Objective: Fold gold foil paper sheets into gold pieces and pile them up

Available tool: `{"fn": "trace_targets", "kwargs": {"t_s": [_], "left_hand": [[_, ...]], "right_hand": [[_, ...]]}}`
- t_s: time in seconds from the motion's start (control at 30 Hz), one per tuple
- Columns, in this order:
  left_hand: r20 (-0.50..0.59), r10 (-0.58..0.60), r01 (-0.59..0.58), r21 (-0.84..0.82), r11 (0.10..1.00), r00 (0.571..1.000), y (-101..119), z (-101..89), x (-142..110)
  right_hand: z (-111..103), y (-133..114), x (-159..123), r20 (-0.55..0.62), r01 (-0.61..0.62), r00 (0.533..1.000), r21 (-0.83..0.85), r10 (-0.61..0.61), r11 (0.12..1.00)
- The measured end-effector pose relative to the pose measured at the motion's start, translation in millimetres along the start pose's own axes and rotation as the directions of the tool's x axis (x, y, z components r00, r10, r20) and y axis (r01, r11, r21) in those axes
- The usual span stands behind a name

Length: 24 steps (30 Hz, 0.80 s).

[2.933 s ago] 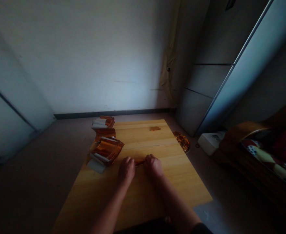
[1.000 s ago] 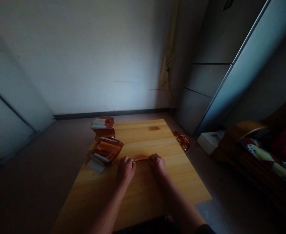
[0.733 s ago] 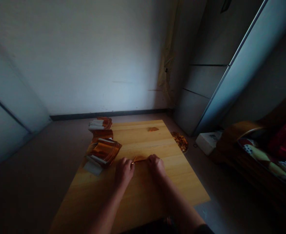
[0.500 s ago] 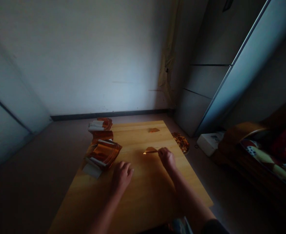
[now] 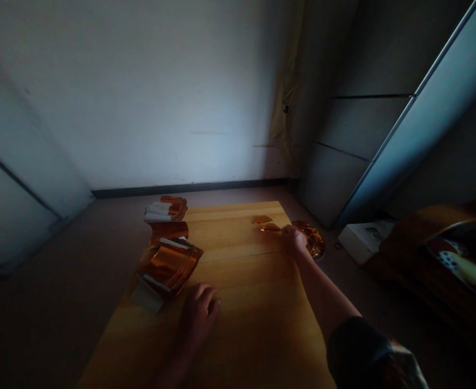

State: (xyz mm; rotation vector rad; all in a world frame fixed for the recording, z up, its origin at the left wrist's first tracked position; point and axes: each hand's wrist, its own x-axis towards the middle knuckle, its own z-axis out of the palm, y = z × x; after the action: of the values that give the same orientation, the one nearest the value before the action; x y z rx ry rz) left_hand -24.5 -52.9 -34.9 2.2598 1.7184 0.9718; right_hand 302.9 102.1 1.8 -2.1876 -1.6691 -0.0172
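My right hand (image 5: 295, 240) is stretched toward the far right edge of the table, its fingers pinched on a small copper-coloured foil piece (image 5: 270, 228). Just beyond it, another foil piece (image 5: 261, 219) lies flat on the wood. My left hand (image 5: 199, 310) rests on the near part of the table, loosely curled, thumb apart from the fingers and nothing visible in it. Beside it to the left is a pile of shiny copper-coloured foil packets (image 5: 171, 265) with whitish strips. A further foil bundle (image 5: 175, 208) with a white part lies at the far left corner.
The wooden table (image 5: 238, 281) stands before a pale wall. Past its right edge sits a heap of crumpled copper foil (image 5: 314, 240). Farther right are a white box (image 5: 359, 242), a tall grey cabinet (image 5: 343, 156) and a wooden seat (image 5: 428, 232) with patterned cloth.
My right hand has moved away from me and to the right with the foil piece, close to the other piece. My left hand has stayed nearly in place. The view has shifted slightly.
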Motion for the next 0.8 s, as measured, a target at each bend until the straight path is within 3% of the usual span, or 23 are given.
{"fn": "trace_targets", "kwargs": {"t_s": [0.17,0.27,0.5,0.8], "left_hand": [[0.018,-0.035,0.035,-0.008,0.999,0.999,3,-0.9,-3],[0.038,-0.052,0.052,0.001,0.999,0.998,3,0.2,-4],[0.078,-0.084,0.084,0.001,0.996,0.993,7,-4.6,-4],[0.105,-0.109,0.108,0.016,0.994,0.988,12,-7.9,-5]], "right_hand": [[3,13,6,0.029,0.118,0.993,0.010,-0.118,0.993],[6,8,9,0.062,0.177,0.982,0.006,-0.178,0.984],[16,-21,26,0.067,0.123,0.991,-0.049,-0.119,0.991],[21,-27,43,0.072,0.015,0.997,-0.081,-0.009,0.997]]}}
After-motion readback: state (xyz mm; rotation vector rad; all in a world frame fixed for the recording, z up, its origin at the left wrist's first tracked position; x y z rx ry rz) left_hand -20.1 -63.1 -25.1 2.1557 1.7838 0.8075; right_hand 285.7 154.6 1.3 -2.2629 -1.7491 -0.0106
